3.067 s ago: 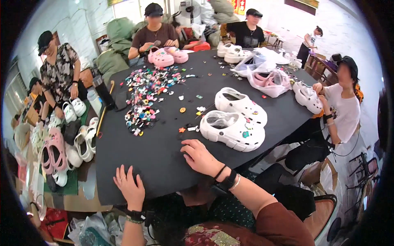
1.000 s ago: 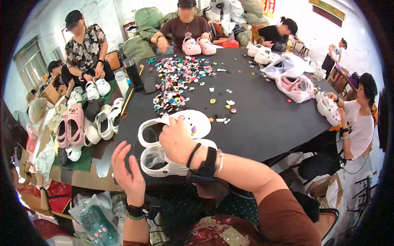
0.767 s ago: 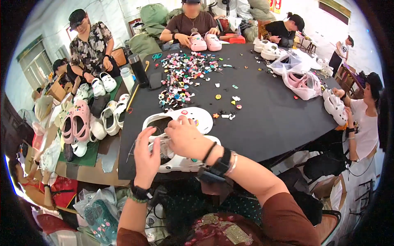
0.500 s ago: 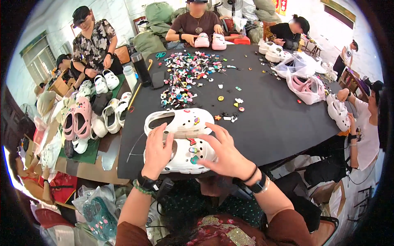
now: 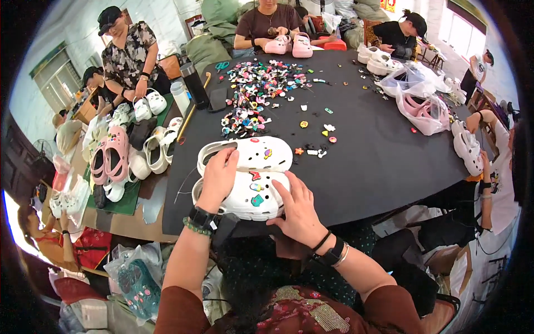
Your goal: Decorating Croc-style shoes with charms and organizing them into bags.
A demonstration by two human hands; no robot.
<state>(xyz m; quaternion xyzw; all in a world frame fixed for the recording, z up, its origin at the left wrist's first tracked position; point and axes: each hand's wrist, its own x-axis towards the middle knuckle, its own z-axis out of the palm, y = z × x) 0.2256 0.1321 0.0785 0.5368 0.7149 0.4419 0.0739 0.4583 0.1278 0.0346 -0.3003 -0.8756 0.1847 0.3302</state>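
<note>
Two white clogs lie side by side on the black tabletop in front of me, toes to the right. The near clog (image 5: 239,192) carries a red charm (image 5: 255,176), a lolly-shaped charm (image 5: 257,187) and a teal charm (image 5: 257,200). On the far clog (image 5: 278,147) sit a purple-and-yellow charm (image 5: 268,153) and a small red one. My left hand (image 5: 218,181) is closed over the near clog's heel side, its fingertips reaching toward the far clog. Round the near clog's toe, my right hand (image 5: 301,209) has its fingers above and thumb below. Part of the heel is hidden.
A heap of colourful charms (image 5: 258,92) spreads beyond the clogs, with loose ones nearby. A dark bottle (image 5: 193,86) stands behind at left. Several clogs (image 5: 117,150) cover the left side table. Co-workers handle clogs around the table; a plastic bag (image 5: 423,108) lies at right.
My hands have come down from spread poses above the clogs onto the near one. The right fingers now meet its toe. The view has shifted slightly.
</note>
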